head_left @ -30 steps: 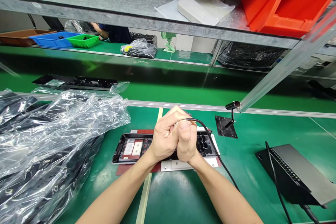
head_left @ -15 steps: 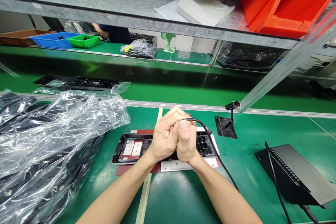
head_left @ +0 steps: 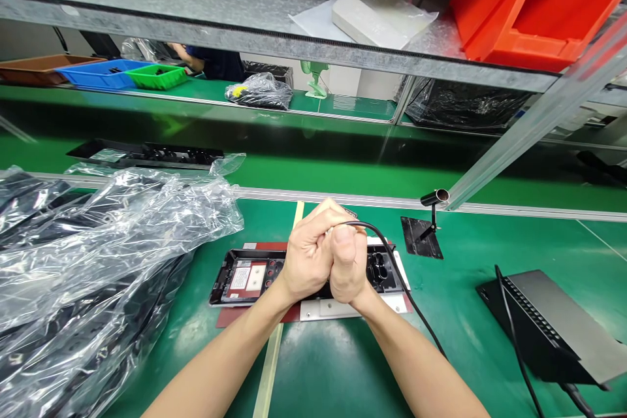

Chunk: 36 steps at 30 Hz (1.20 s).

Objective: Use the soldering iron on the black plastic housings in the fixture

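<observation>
My left hand and my right hand are clenched together, thumbs side by side, around a corded tool that their fingers almost wholly hide. From the top of the grip a black cable curves over to the right and runs down past my right forearm. Below the hands lies a long black plastic housing, open side up, with round posts and cut-outs inside. It sits on a dark red and white fixture; the hands cover its middle.
Clear plastic bags of black parts fill the left. To the right stand a black tube holder and a dark grey slotted device. A metal shelf with a red bin hangs overhead. Across the bench is another person's arm.
</observation>
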Each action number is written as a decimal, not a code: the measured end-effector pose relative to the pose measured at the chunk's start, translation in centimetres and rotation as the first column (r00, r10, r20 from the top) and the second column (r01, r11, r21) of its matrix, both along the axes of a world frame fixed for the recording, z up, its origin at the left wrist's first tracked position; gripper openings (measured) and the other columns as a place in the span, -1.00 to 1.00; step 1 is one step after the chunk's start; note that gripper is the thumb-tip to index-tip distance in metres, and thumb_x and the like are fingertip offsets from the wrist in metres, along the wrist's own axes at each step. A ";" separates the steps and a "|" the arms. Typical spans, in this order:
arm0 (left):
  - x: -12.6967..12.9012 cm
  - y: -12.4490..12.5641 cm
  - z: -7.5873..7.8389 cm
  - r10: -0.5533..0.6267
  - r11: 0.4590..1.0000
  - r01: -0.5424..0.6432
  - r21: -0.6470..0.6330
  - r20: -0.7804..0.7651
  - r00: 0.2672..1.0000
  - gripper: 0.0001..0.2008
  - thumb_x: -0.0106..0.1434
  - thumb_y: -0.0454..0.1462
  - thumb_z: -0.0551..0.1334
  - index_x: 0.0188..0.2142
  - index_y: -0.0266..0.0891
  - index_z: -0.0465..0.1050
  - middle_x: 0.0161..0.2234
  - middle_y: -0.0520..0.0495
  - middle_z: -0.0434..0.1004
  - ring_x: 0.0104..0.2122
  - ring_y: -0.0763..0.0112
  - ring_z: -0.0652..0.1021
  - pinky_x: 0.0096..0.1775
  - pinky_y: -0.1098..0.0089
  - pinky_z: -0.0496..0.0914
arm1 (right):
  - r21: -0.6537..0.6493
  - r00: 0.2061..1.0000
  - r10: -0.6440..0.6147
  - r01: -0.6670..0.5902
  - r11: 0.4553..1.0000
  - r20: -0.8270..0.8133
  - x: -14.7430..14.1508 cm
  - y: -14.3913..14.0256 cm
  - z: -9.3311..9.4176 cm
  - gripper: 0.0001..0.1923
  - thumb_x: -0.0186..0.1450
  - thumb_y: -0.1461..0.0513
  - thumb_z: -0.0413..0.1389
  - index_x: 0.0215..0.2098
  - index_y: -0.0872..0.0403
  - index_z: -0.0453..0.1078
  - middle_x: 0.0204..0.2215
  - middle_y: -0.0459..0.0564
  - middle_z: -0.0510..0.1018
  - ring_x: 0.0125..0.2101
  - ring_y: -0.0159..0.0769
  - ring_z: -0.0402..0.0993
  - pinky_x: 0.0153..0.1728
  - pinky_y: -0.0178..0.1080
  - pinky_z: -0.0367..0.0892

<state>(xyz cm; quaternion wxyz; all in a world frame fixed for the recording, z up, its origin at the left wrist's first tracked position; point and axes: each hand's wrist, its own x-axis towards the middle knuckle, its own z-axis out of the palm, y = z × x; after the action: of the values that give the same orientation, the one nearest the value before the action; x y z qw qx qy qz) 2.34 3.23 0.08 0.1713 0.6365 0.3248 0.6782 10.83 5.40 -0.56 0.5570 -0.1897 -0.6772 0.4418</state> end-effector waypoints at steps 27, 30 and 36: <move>0.0 -0.1 0.0 -0.030 0.999 0.030 -0.017 0.021 0.999 -0.81 0.43 -0.26 0.18 -0.18 -0.22 0.58 -0.31 -0.09 0.52 -0.29 0.35 0.51 -0.26 0.33 0.42 | 0.015 1.000 -0.006 0.006 1.000 0.015 0.0 0.0 0.2 -0.50 0.44 -0.04 -0.09 -0.59 0.00 0.08 -0.61 -0.16 0.14 -0.57 -0.38 0.09 -0.46 -0.24 0.19; 0.0 -0.1 0.0 -0.031 0.999 0.031 -0.011 0.016 0.999 -0.81 0.43 -0.25 0.17 -0.17 -0.23 0.58 -0.31 -0.09 0.53 -0.29 0.35 0.52 -0.26 0.33 0.42 | 0.008 0.999 -0.038 0.038 0.999 0.038 0.0 0.0 0.1 -0.50 0.42 -0.07 -0.09 -0.59 -0.01 0.03 -0.62 -0.16 0.12 -0.57 -0.38 0.09 -0.49 -0.24 0.17; 0.1 0.0 0.1 -0.008 1.000 0.008 -0.017 0.004 1.000 -0.79 0.43 -0.20 0.17 -0.20 -0.23 0.57 -0.33 -0.11 0.54 -0.32 0.32 0.51 -0.29 0.32 0.43 | 0.014 0.997 -0.055 0.054 0.998 0.061 0.0 0.1 -0.1 -0.49 0.41 -0.10 -0.11 -0.59 -0.02 0.03 -0.62 -0.15 0.12 -0.57 -0.37 0.10 -0.50 -0.24 0.17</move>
<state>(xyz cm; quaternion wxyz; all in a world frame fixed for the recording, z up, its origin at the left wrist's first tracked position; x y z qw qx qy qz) 2.41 3.18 0.18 0.1800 0.6352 0.3275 0.6760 10.82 5.48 -0.69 0.5490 -0.2180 -0.6912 0.4163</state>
